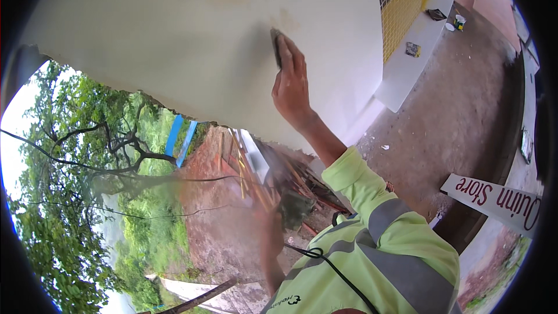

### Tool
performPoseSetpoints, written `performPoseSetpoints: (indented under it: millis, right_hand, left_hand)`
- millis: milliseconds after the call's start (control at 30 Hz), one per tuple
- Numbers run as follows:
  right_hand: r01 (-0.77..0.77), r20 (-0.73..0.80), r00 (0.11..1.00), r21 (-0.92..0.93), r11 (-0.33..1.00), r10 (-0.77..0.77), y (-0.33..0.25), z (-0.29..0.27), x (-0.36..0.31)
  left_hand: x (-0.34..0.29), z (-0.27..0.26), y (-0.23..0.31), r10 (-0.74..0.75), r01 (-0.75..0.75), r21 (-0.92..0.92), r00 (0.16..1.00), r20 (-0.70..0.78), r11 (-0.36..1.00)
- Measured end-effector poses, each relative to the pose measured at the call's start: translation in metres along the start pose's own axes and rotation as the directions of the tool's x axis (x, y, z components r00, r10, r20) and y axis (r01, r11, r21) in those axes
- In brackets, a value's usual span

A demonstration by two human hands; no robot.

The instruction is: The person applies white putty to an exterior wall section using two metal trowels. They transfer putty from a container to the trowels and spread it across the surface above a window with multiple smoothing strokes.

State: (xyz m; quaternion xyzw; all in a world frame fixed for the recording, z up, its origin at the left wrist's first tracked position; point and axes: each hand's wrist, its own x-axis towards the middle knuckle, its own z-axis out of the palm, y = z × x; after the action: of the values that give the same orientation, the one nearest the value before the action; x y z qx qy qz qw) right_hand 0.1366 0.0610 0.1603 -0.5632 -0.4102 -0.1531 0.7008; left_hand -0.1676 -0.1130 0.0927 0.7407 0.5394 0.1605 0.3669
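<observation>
My right hand (290, 84) is raised against a smooth white wall surface (192, 40). Its fingers are closed on a flat, dark grey piece (275, 46) that looks like folded sandpaper, pressed against the surface. Faint brownish patches mark the white just above it. Lower down, my left hand (264, 221) hangs away from the wall. Motion smears its fingers, so whether it holds anything does not show. Both arms belong to a yellow-green top with grey bands (378, 244).
Wooden planks and debris (296, 177) lie below the wall's rough edge. Yellow mesh (407, 9) fills an opening, beside a white ledge (401, 78) with small items. A small tub (459, 22) stands on the brown ground. A white lettered sign (491, 197) is at right; trees (75, 186) are at left.
</observation>
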Motion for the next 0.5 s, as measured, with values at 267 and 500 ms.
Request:
performPoseSetpoints:
  millis: [267, 500]
  right_hand:
    - [0.086, 0.073, 0.994, -0.061, 0.994, -0.082, -0.010, 0.012, 0.002]
    - [0.340, 0.110, 0.939, -0.171, 0.925, -0.325, 0.024, -0.028, 0.020]
  left_hand:
    - [0.001, 0.008, -0.023, 0.071, -0.071, 0.039, 0.997, -0.014, 0.997]
    - [-0.013, -0.002, -0.005, -0.037, 0.033, -0.117, 0.999, -0.029, 0.993]
